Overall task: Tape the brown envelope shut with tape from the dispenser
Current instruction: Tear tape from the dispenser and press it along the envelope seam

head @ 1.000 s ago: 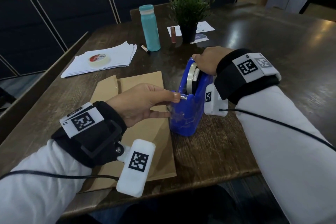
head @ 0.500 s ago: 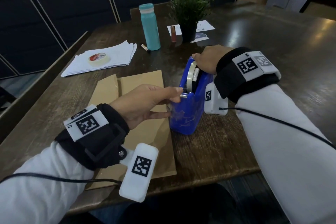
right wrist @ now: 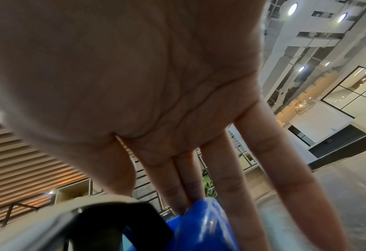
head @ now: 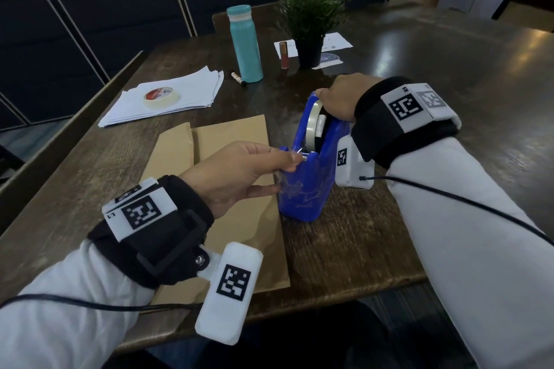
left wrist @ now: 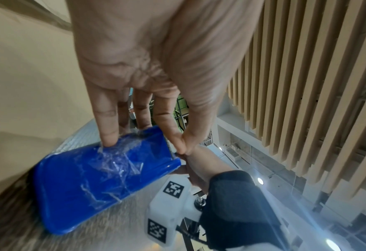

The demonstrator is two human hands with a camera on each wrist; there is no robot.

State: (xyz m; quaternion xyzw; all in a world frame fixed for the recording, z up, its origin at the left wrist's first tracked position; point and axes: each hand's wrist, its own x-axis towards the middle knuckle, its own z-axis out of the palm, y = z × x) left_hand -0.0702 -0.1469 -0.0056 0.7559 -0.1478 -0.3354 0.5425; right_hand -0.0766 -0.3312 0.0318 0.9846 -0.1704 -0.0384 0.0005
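Note:
The brown envelope (head: pixel 227 141) lies flat on the dark wooden table, partly under my left forearm. To its right stands the blue tape dispenser (head: pixel 302 198), with its tape roll (head: pixel 314 120) upright. My left hand (head: pixel 290 159) is at the cutter end. In the left wrist view its thumb and forefinger (left wrist: pixel 181 147) pinch together at the blade, on the clear tape end, and the other fingers touch the dispenser (left wrist: pixel 87 183). My right hand (head: pixel 329 96) rests on top of the dispenser (right wrist: pixel 203 225), fingers (right wrist: pixel 227 178) nearly straight over the blue body.
A stack of white sheets (head: pixel 192 90) with a masking tape roll (head: pixel 162 96) lies at the back left. Behind stand a teal bottle (head: pixel 245 45), a potted plant (head: pixel 311 18), a small red tube (head: pixel 284 54) and a pen (head: pixel 238 78). The table's front edge (head: pixel 329 293) is close.

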